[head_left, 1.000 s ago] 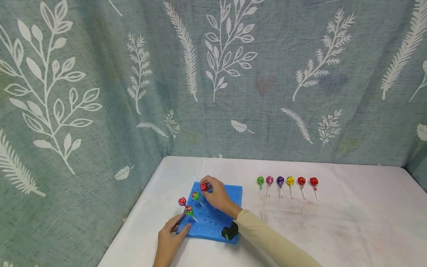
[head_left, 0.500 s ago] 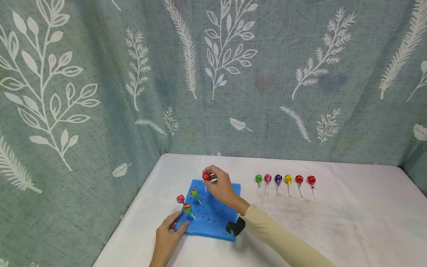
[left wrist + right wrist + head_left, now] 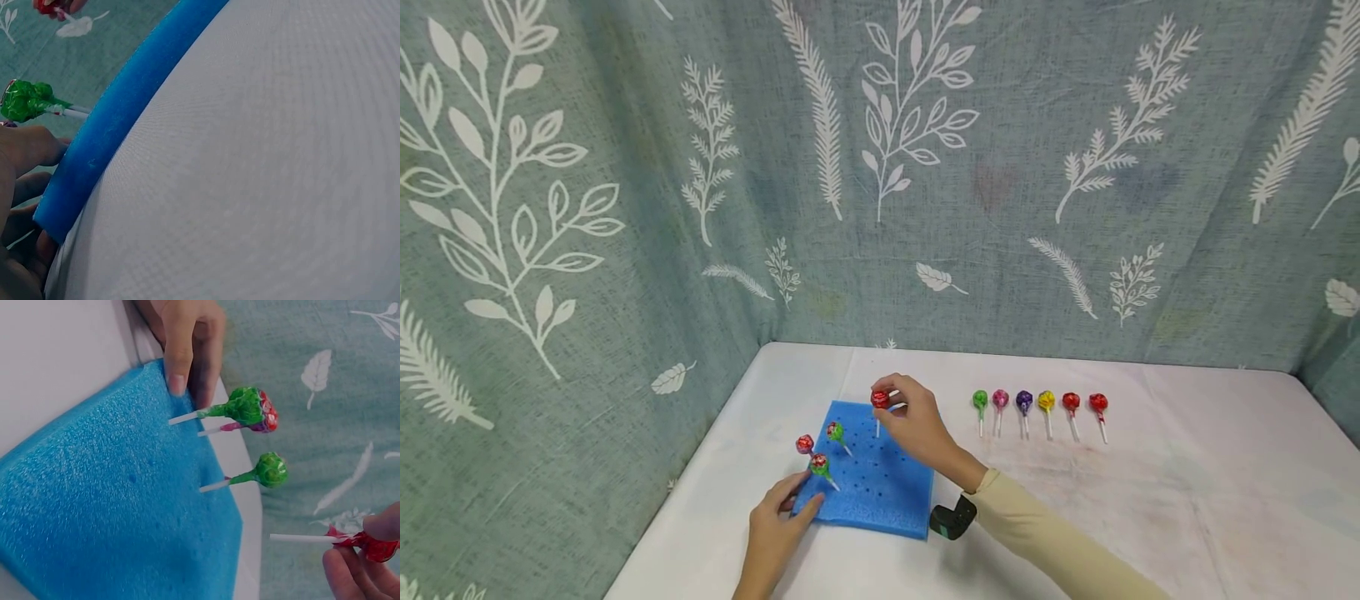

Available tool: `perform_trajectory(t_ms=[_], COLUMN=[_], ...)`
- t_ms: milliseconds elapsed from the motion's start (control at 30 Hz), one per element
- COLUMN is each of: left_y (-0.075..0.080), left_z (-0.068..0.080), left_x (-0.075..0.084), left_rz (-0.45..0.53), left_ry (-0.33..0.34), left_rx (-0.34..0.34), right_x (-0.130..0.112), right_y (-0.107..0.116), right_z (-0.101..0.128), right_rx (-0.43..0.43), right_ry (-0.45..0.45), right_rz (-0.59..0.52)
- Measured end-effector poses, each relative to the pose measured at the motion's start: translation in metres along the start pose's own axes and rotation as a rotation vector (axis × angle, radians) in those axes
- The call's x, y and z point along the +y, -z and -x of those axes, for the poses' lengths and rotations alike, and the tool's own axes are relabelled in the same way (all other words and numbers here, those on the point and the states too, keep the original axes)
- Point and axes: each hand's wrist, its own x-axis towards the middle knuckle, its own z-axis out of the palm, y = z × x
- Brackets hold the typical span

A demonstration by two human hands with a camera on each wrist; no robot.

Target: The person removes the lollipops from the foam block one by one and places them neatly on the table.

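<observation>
The right hand (image 3: 917,425) pinches a red lollipop (image 3: 880,399) by its wrapped head between thumb and fingertips, holding it above the far part of the blue foam block (image 3: 887,492), stick pointing down and clear of the foam. Its head is round, in shiny crinkled red wrapper, on a thin white stick; any print on the wrapper is too small to read. The left hand (image 3: 775,533) rests on the near left corner of the foam block, fingers laid fairly straight over its edge. The block is a flat square slab dotted with rows of small holes, lying on the white worktop (image 3: 1150,517). Three lollipops (image 3: 818,450) already stand tilted in its left side, two green and one red. A black wrist device (image 3: 951,518) sits at the cream sleeve (image 3: 1045,542). Well to the right, six more lollipops (image 3: 1037,408) lie in a row on the worktop: green, pink, purple, yellow, red, red.
</observation>
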Motion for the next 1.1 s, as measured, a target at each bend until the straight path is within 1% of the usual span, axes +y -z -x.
perform_trajectory(t_ms=[133,433,467,567,667,700,800,967,1100], left_y=[-0.001,-0.002,-0.002,-0.002,-0.002,-0.002,-0.002,-0.003,-0.004], left_z=[0.0,-0.004,-0.004,-0.004,-0.003,-0.003,-0.002,-0.001,-0.002], left_x=[0.001,0.002,0.002,0.002,0.002,0.003,0.003,0.004,0.005], left_rz=[0.002,-0.002,-0.003,-0.007,-0.011,-0.01,-0.016,-0.027,-0.033], left_ry=[-0.002,-0.031,-0.031,-0.021,-0.007,-0.002,0.008,0.032,0.067], left_rx=[-0.005,-0.005,-0.004,-0.006,-0.007,-0.008,-0.01,-0.015,-0.026], right_x=[-0.005,-0.005,0.001,0.004,0.02,0.02,0.038,0.043,0.044], right_y=[0.009,0.031,0.032,0.039,0.044,0.046,0.052,0.065,0.078], right_z=[0.004,0.011,0.012,0.016,0.018,0.019,0.02,0.027,0.032], right_rx=[0.017,0.063,0.07,0.077,0.096,0.099,0.122,0.144,0.168], right_ry=[-0.01,-0.063,-0.067,-0.092,-0.105,-0.11,-0.113,-0.125,-0.153], right_rz=[0.02,0.048,0.051,0.055,0.057,0.057,0.072,0.109,0.127])
